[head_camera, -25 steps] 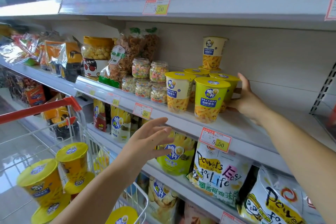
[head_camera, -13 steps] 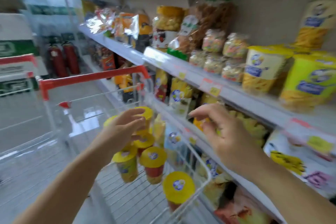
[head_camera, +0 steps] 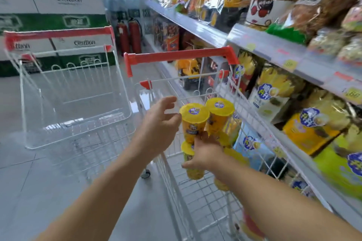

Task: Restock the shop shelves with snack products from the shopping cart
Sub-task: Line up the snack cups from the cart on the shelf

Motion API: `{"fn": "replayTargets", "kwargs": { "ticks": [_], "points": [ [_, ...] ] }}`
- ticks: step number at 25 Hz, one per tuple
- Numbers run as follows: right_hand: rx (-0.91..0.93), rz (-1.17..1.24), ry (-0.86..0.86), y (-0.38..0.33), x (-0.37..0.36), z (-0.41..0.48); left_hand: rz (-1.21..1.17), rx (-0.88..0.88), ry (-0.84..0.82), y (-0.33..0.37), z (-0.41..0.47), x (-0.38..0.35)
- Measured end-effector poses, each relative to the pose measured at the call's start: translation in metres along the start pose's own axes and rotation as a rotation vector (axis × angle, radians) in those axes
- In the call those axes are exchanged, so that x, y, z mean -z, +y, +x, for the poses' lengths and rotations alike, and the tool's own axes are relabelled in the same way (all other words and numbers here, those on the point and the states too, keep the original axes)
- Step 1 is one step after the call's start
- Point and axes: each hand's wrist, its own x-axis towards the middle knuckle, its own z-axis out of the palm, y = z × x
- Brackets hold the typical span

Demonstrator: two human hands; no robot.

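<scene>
Yellow-lidded snack cups (head_camera: 194, 121) stand clustered in the shopping cart (head_camera: 177, 57) at the centre of the frame, beside the shelves (head_camera: 262, 48) on the right. The left hand (head_camera: 159, 123) hovers with fingers spread apart, just beside the nearest cup. The right hand (head_camera: 208, 154) reaches among the cups lower down; blur hides whether it grips one.

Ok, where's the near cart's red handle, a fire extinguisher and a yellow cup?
near cart's red handle (head_camera: 178, 55): head view, bar's middle.
fire extinguisher (head_camera: 134, 35): head view, its red body.
yellow cup (head_camera: 194, 112): head view, its lid.
</scene>
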Motion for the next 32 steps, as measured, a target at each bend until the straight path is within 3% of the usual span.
{"fn": "replayTargets", "kwargs": {
  "ticks": [4, 7, 11, 16, 19, 23, 27, 32],
  "points": [
    [-0.057, 0.057, 0.204, -0.006, -0.014, 0.005, 0.622, 0.098, -0.230, 0.012, 0.049, -0.020],
    [-0.016, 0.077, 0.255, -0.001, -0.018, 0.009, 0.903, 0.126, -0.376, 0.005, 0.076, -0.042],
    [0.051, 0.130, 0.168, 0.015, -0.011, 0.006, 0.940, 0.166, -0.339, -0.007, 0.085, -0.056],
    [0.121, 0.070, 0.073, 0.028, -0.001, -0.014, 0.961, 0.086, -0.256, -0.016, 0.084, -0.061],
    [0.120, 0.239, 0.012, 0.031, 0.011, -0.033, 0.869, 0.123, -0.256, -0.011, 0.080, -0.061],
    [0.069, 0.829, 0.029, 0.063, 0.040, -0.076, 0.510, 0.110, -0.214, 0.007, 0.069, -0.046],
    [0.077, 1.170, 0.405, 0.109, 0.073, -0.129, 0.206, 0.055, -0.260, 0.026, 0.047, -0.031],
    [0.068, 1.390, 0.778, 0.143, 0.110, -0.183, -0.096, 0.014, -0.484, 0.075, 0.010, -0.049]
  ]
}}
